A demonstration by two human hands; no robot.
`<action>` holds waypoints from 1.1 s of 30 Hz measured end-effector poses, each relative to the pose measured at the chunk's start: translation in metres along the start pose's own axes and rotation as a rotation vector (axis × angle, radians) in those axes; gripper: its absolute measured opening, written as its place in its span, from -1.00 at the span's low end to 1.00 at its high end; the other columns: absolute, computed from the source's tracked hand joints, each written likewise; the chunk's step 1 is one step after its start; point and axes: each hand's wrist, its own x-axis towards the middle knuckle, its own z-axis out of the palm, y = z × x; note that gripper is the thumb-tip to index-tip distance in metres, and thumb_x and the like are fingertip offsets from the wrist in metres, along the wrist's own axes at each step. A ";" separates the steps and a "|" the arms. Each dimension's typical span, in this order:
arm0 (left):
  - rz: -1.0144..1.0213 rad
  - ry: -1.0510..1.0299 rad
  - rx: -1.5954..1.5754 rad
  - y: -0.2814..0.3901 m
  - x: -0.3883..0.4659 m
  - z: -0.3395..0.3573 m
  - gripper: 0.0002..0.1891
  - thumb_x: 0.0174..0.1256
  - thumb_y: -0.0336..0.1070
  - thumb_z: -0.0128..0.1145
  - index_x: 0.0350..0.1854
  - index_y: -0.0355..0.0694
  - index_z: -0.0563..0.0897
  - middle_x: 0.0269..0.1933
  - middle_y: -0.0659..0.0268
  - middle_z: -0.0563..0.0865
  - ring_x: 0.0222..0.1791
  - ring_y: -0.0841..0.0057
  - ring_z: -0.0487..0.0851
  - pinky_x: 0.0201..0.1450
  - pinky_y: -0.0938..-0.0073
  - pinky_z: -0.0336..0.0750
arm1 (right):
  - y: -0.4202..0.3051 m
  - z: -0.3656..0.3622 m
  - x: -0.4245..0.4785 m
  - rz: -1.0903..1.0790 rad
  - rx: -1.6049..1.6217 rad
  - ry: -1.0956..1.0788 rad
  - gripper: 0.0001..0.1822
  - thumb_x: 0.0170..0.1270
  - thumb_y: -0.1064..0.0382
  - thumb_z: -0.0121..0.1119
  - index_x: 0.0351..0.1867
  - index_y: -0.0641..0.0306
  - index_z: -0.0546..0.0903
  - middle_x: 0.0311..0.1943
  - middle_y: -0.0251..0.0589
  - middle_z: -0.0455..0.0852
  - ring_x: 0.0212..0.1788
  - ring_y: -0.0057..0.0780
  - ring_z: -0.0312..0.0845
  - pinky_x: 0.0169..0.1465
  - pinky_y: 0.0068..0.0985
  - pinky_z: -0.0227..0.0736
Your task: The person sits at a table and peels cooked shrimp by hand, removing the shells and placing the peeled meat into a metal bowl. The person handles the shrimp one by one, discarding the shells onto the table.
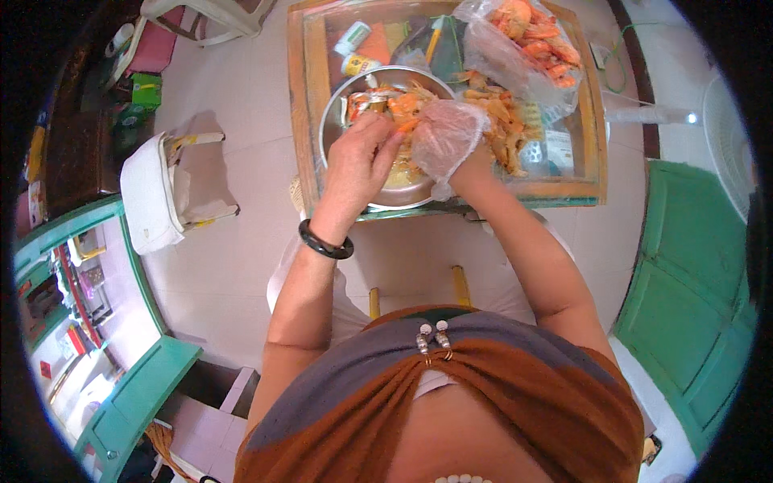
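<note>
My left hand (359,154), bare and with a dark bangle at the wrist, is over a round metal basin (324,130). My right hand (450,142) wears a thin clear plastic glove and reaches over the basin's right side. An orange piece of shrimp (408,126) sticks out of the gloved fingers, and my left fingertips pinch its near end. Inside the basin lie more orange shrimp (410,102) and some pale yellowish pieces (403,175). The glove and my fingers hide part of them. To the right, a heap of shrimp shells and heads (504,124) lies on the glass-topped wooden table (589,157).
A clear plastic bag (501,60) holding several cooked shrimp (537,39) is at the table's far right. Two small containers, one white (352,38) and one yellow-labelled (360,64), lie behind the basin. A white plastic chair (151,187) stands left; a green door (688,284) is right.
</note>
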 end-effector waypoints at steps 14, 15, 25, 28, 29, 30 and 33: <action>-0.048 -0.017 -0.190 -0.008 -0.003 -0.002 -0.86 0.27 -0.39 0.11 -0.36 -0.39 0.53 -0.44 0.26 0.48 -0.45 0.51 0.44 -0.37 0.52 0.36 | -0.009 -0.008 0.006 0.028 0.046 0.011 -0.84 -0.14 0.23 0.18 -0.66 0.22 0.48 -0.54 -0.11 0.57 -0.43 -0.13 0.55 -0.35 -0.24 0.41; -0.049 -0.031 -0.181 -0.008 -0.002 -0.002 -0.86 0.27 -0.39 0.10 -0.36 -0.39 0.53 -0.44 0.26 0.47 -0.46 0.51 0.44 -0.38 0.52 0.35 | -0.006 -0.006 0.005 0.031 0.032 -0.005 -0.85 -0.13 0.23 0.19 -0.64 0.21 0.48 -0.55 -0.10 0.57 -0.43 -0.12 0.54 -0.36 -0.24 0.41; -0.055 -0.059 -0.153 -0.017 -0.002 -0.013 -0.86 0.28 -0.36 0.09 -0.36 -0.36 0.54 -0.44 0.24 0.48 -0.49 0.47 0.44 -0.41 0.51 0.34 | 0.027 -0.016 0.004 -0.135 -0.251 0.049 -0.86 -0.11 0.26 0.19 -0.54 0.25 0.53 -0.54 -0.12 0.57 -0.40 -0.19 0.54 -0.34 -0.25 0.42; -0.125 -0.131 -0.224 -0.008 -0.005 -0.008 -0.84 0.34 -0.34 0.06 -0.32 -0.36 0.55 -0.41 0.36 0.50 -0.44 0.69 0.43 -0.41 0.66 0.33 | 0.008 -0.011 0.006 0.003 -0.099 0.040 -0.86 -0.06 0.27 0.15 -0.47 0.29 0.55 -0.49 -0.12 0.56 -0.37 -0.18 0.52 -0.23 -0.30 0.44; -0.129 -0.106 -0.226 -0.011 -0.004 -0.008 -0.83 0.35 -0.33 0.06 -0.32 -0.35 0.55 -0.41 0.38 0.50 -0.45 0.70 0.43 -0.42 0.68 0.32 | 0.006 -0.009 0.007 0.051 -0.018 0.041 -0.86 -0.05 0.28 0.15 -0.46 0.30 0.55 -0.48 -0.11 0.56 -0.36 -0.17 0.52 -0.22 -0.29 0.44; -0.135 -0.081 -0.234 -0.015 -0.005 -0.007 -0.83 0.35 -0.31 0.07 -0.32 -0.35 0.55 -0.41 0.39 0.50 -0.46 0.72 0.43 -0.43 0.70 0.32 | 0.006 -0.009 0.005 0.100 0.059 0.036 -0.86 -0.05 0.29 0.14 -0.45 0.30 0.55 -0.47 -0.10 0.56 -0.35 -0.16 0.52 -0.20 -0.29 0.44; -0.188 -0.045 -0.316 -0.026 -0.006 -0.009 -0.79 0.38 -0.25 0.06 -0.32 -0.30 0.58 -0.44 0.48 0.51 -0.51 0.78 0.41 -0.48 0.74 0.31 | 0.017 -0.005 0.000 0.047 0.080 0.075 -0.89 0.01 0.32 0.11 -0.45 0.32 0.54 -0.44 -0.07 0.55 -0.32 -0.12 0.51 -0.18 -0.26 0.44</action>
